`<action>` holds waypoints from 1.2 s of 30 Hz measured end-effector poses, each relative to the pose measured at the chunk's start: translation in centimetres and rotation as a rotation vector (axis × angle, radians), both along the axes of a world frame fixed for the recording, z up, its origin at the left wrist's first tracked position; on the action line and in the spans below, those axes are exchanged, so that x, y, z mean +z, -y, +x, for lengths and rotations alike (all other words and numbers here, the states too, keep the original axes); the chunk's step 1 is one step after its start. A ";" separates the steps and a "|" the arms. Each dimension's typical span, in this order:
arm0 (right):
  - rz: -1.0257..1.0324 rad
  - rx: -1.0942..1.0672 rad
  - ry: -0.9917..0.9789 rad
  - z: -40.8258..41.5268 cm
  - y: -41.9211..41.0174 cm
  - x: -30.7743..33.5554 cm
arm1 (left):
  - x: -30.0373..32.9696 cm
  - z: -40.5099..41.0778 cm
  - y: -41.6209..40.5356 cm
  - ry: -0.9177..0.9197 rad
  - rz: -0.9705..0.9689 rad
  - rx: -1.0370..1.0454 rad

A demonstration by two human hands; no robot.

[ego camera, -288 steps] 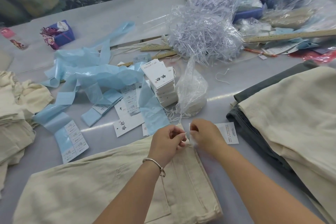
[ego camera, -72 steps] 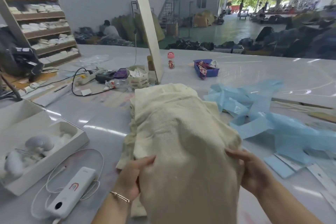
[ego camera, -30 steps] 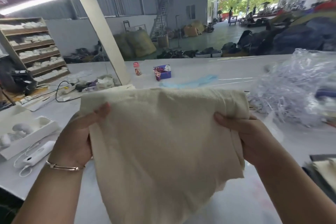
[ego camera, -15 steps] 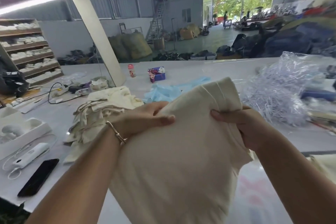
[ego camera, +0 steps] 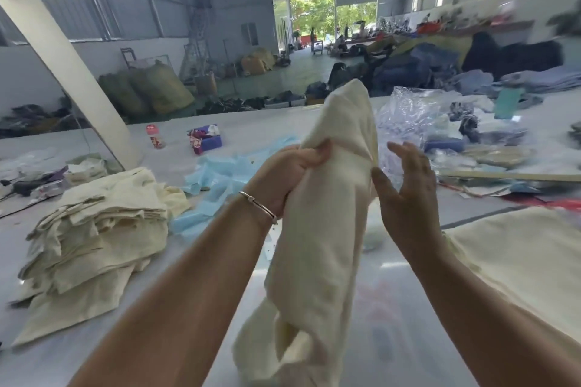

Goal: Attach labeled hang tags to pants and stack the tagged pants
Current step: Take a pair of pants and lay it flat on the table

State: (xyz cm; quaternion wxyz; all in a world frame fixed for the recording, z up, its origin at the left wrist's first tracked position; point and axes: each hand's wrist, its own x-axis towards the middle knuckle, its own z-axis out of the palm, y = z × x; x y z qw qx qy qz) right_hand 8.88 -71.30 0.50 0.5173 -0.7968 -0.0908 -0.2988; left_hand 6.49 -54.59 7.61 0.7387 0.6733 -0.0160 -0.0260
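While our left grip (ego camera: 290, 173) clamps the raised pants (ego camera: 327, 229), our right grip (ego camera: 405, 185) spreads apart just beside them; the stack (ego camera: 94, 229) lies left of them on the desk (ego camera: 251, 122).

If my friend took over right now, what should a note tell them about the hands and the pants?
Left hand: grips the cream pants, held up over the table.
Right hand: open beside the pants, thumb near the cloth.
Pile of cream pants lies to the left; another cream stack lies to the right.
Done: cannot tell; no tag shows on the held pair.
Left: lay it down, tag it, stack it.
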 end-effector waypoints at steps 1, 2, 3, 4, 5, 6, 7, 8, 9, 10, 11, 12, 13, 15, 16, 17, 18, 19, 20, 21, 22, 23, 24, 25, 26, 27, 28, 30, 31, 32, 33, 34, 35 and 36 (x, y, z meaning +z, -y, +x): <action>0.007 -0.019 0.040 -0.3 0.5 0.5 | 0.6 -0.2 1.0 0.021 -0.082 -0.007; 0.017 -0.018 0.066 -0.6 0.9 1.0 | 1.1 -0.5 1.6 0.034 -0.170 -0.019; 0.030 0.004 0.085 -0.8 1.0 1.6 | 1.6 -0.8 1.7 0.051 -0.252 -0.031; 0.040 0.040 0.101 -0.9 1.0 2.1 | 1.9 -1.2 1.3 0.077 -0.320 -0.034; 0.036 0.077 0.110 -1.0 0.7 2.4 | 2.1 -1.6 0.4 0.112 -0.366 -0.018; 0.015 0.104 0.108 -1.0 0.2 2.5 | 2.0 -2.0 -0.7 0.153 -0.400 0.011; -0.019 0.119 0.097 -0.9 -0.3 2.3 | 1.4 -2.4 -2.0 0.191 -0.417 0.060; -0.059 0.126 0.079 -0.8 -1.0 1.7 | 0.5 -2.8 -3.5 0.211 -0.419 0.116; -0.101 0.133 0.055 -0.7 -1.8 0.8 | -1.0 -3.1 -5.1 0.212 -0.412 0.179; -0.146 0.142 0.028 -0.7 -2.7 -0.5 | -2.9 -3.2 -6.9 0.196 -0.403 0.238; -0.203 0.156 -0.001 -0.7 -3.6 -2.0 | -5.3 -3.4 -8.7 0.168 -0.383 0.289; -0.274 0.174 -0.034 -0.7 -4.6 -3.9 | -7.9 -3.5 -10.4 0.124 -0.353 0.343; -0.368 0.199 -0.077 -0.7 -5.5 -6.2 | -10.5 -3.7 -11.9 0.060 -0.303 0.415; -0.619 0.278 -0.224 -0.8 -6.7 -11.7 | -16.4 -4.2 -14.8 -0.094 -0.079 0.590; -0.736 0.325 -0.319 -1.0 -6.9 -14.7 | -19.3 -4.5 -16.0 -0.169 0.090 0.652; -0.832 0.369 -0.419 -1.3 -6.7 -17.5 | -22.3 -4.9 -17.0 -0.250 0.260 0.674; -0.909 0.406 -0.510 -1.7 -6.3 -19.9 | -25.1 -5.4 -17.6 -0.362 0.455 0.636; -0.962 0.433 -0.559 -2.2 -5.7 -21.9 | -27.5 -6.1 -17.9 -0.487 0.706 0.566; -0.994 0.456 -0.558 -2.4 -5.1 -23.5 | -29.3 -6.8 -17.8 -0.552 0.995 0.510; -1.003 0.474 -0.537 -2.6 -4.5 -24.7 | -30.6 -7.3 -17.4 -0.504 1.226 0.460; -0.998 0.487 -0.518 -2.7 -4.1 -25.4 | -31.5 -7.7 -16.8 -0.358 1.342 0.416; -0.992 0.499 -0.502 -2.7 -3.8 -25.8 | -32.1 -7.9 -15.7 -0.201 1.368 0.363; -0.988 0.511 -0.484 -2.7 -3.6 -25.9 | -32.8 -8.0 -14.7 -0.099 1.360 0.314; -0.982 0.517 -0.473 -2.7 -3.5 -25.8 | -33.3 -7.9 -13.7 -0.039 1.336 0.282; -0.979 0.502 -0.474 -2.8 -3.1 -25.8 | -33.7 -7.8 -12.9 -0.056 1.316 0.230; -0.989 0.456 -0.475 -2.8 -2.9 -25.6 | -33.9 -7.6 -12.5 -0.079 1.338 0.185; -1.018 0.372 -0.478 -2.8 -2.4 -25.4 | -34.1 -7.4 -12.5 -0.082 1.361 0.170; -1.061 0.093 -0.532 -2.6 -0.8 -25.0 | -34.6 -7.0 -12.3 -0.096 1.334 0.207; -1.036 -0.067 -0.605 -2.6 0.2 -24.8 | -34.7 -7.1 -12.2 -0.086 1.305 0.240; -0.975 -0.207 -0.699 -2.6 1.3 -24.5 | -34.6 -7.0 -12.1 -0.076 1.296 0.264; -0.891 -0.311 -0.799 -2.5 2.2 -24.2 | -34.5 -7.0 -12.0 -0.067 1.305 0.281; -0.814 -0.374 -0.886 -2.4 2.9 -24.0 | -34.4 -7.0 -11.9 -0.058 1.308 0.282; -0.746 -0.408 -0.951 -2.4 3.4 -23.7 | -34.4 -7.0 -11.7 -0.051 1.298 0.278; -0.688 -0.423 -0.987 -2.2 3.9 -23.5 | -34.3 -6.9 -11.5 -0.052 1.287 0.263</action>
